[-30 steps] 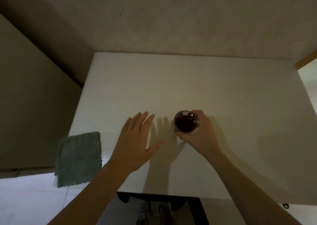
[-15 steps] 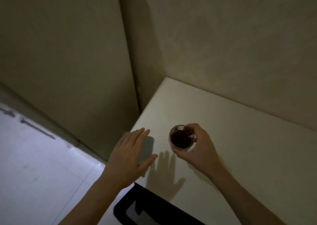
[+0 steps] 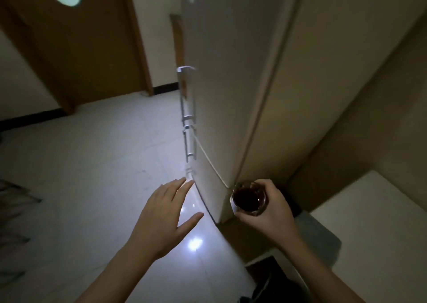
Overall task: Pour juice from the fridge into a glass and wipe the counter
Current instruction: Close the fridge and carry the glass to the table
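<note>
Glass (image 3: 249, 202) of dark juice: clasped round its wall by right hand (image 3: 268, 206), carried upright beside fridge (image 3: 231, 83) corner. Left hand (image 3: 163, 217): fingers spread, empty, reaching toward lower door handle (image 3: 190, 145). Advice: keep glass level while pulling; counter (image 3: 369, 221) lies right.

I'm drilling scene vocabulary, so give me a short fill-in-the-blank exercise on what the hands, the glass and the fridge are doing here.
1. The right hand holds a glass of dark ____.
2. The left hand is open and reaches toward the ____ of the fridge.
3. The fridge doors are ____.
4. A grey ____ lies on the counter by the right wrist.

Missing words: juice; handles; shut; cloth
</note>
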